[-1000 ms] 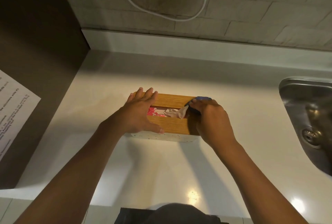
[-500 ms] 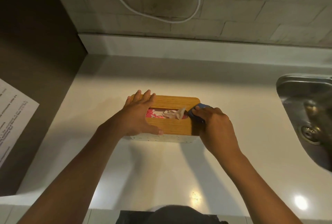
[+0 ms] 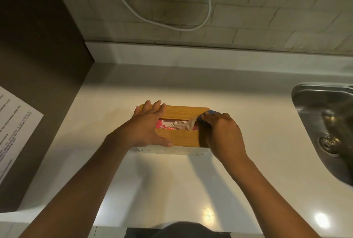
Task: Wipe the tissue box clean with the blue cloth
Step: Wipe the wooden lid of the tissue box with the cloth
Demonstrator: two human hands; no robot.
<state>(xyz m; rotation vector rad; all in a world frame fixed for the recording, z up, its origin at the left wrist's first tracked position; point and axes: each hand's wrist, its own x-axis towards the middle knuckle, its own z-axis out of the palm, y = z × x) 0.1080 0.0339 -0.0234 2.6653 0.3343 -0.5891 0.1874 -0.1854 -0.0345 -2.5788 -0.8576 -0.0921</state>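
Note:
The tissue box (image 3: 183,138) has a wooden lid and a speckled white base, and it lies on the white counter in the middle of the view. A crumpled tissue (image 3: 184,124) sticks out of its slot. My left hand (image 3: 148,127) lies flat over the box's left end, fingers straight, thumb along the front edge. At the box's right end my right hand (image 3: 222,132) grips the blue cloth (image 3: 207,116) and presses it on the lid. Only a small blue edge of the cloth shows past my fingers.
A steel sink (image 3: 328,123) with a drain is set into the white counter (image 3: 191,180) at the right. A dark panel with a printed sheet (image 3: 13,128) stands at the left. A white cable (image 3: 172,23) hangs on the tiled back wall.
My right hand with the cloth has slid slightly across the right end of the lid. My left hand stays flat on the left end.

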